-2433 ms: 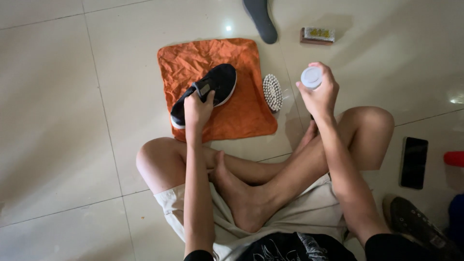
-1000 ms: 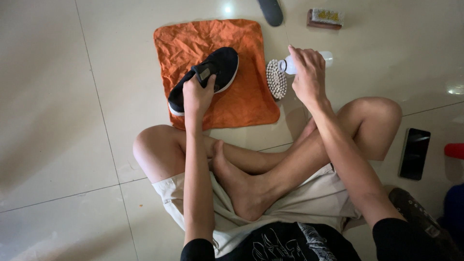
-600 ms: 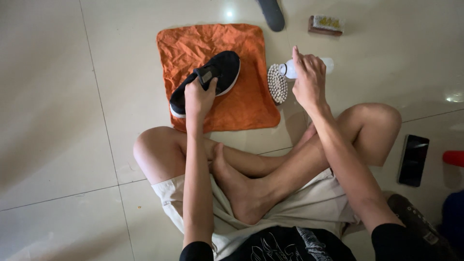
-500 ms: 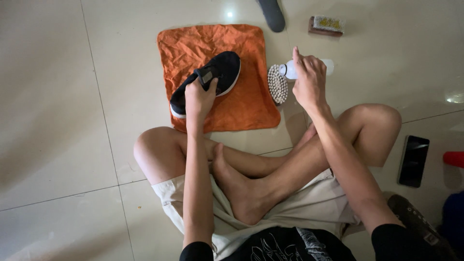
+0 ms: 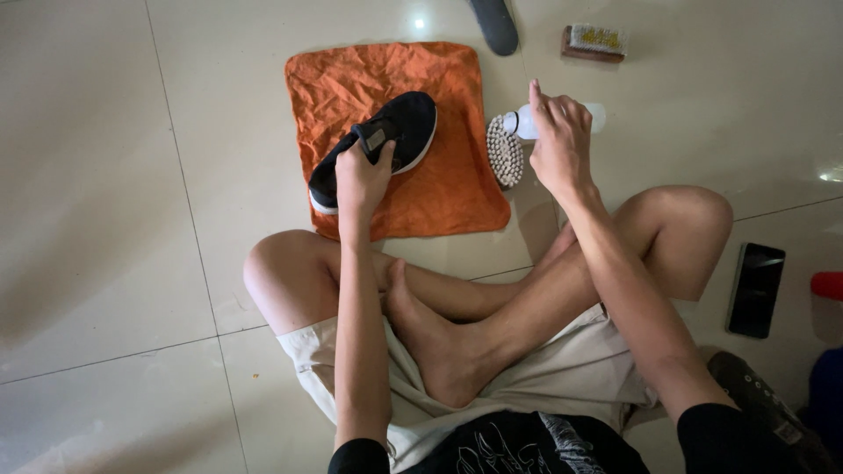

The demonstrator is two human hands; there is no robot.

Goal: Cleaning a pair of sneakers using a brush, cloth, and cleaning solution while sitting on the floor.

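While the person sits cross-legged on the pale tiled floor, an orange cloth lies spread at the far side of the knees, with a white bristle brush just beside its right edge. Farther away lie a dark insole, cut off by the top edge, and a wooden brush; a black phone lies at the right. The black sneaker with white sole rests tilted on the cloth, and the left hand grasps its heel part. The right hand is closed around a small white bottle, lying sideways with its nozzle toward the bristle brush. The hand hides most of the bottle.
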